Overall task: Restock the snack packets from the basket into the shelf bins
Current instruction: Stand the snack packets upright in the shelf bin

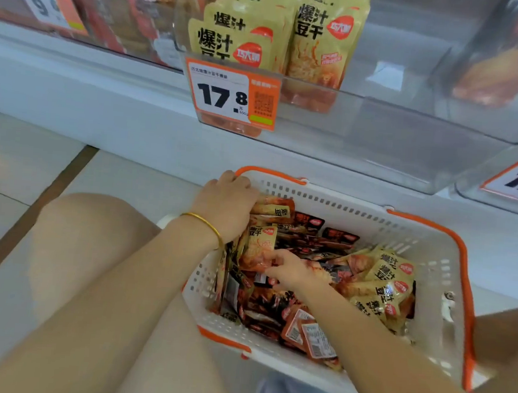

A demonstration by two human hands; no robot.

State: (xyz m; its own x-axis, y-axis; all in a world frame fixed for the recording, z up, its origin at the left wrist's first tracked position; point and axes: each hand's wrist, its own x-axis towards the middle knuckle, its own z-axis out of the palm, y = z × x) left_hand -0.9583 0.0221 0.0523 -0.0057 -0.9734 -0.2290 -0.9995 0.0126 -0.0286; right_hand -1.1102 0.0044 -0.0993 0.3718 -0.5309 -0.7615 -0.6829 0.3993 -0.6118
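The orange-rimmed basket (328,201) sits on a pale tiled floor (22,159) crossed by a dark strip, close against the white shelf base (104,97), with snack packets (384,286) heaped around both hands. The right hand (292,272) pinches a yellow packet (258,249) mid-heap. The left hand (226,206), just beyond it at the basket's far corner, lies over more packets with its fingertips hidden, so I cannot tell its grip. Above the left hand a clear shelf bin (380,137) holds packets behind a 17.8 price tag (225,94).
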